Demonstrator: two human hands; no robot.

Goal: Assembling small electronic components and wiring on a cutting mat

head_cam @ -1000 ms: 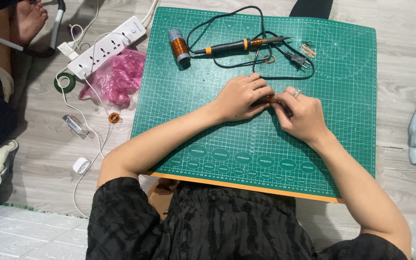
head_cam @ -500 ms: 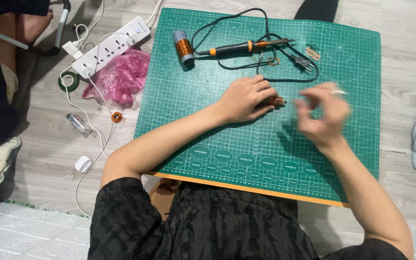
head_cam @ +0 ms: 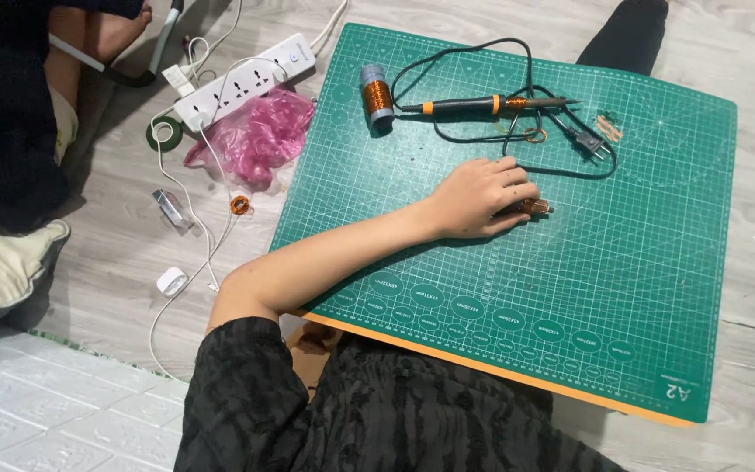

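green cutting mat [head_cam: 622,288], grey wood-look floor [head_cam: 124,262], perhaps laminate

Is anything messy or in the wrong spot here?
A little. One small copper coil lies off the green mat on the floor, among white cables, away from the spool and soldering iron. The left hand holds another coil on the mat. Nothing looks spilled or broken.

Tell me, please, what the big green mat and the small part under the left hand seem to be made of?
The green mat looks like matte, rubbery plastic: a flat, dull surface with printed gridlines. The small part under the left hand looks like bare copper wire wound into a coil, judging by its shiny orange-brown colour, though it is too small to be sure.
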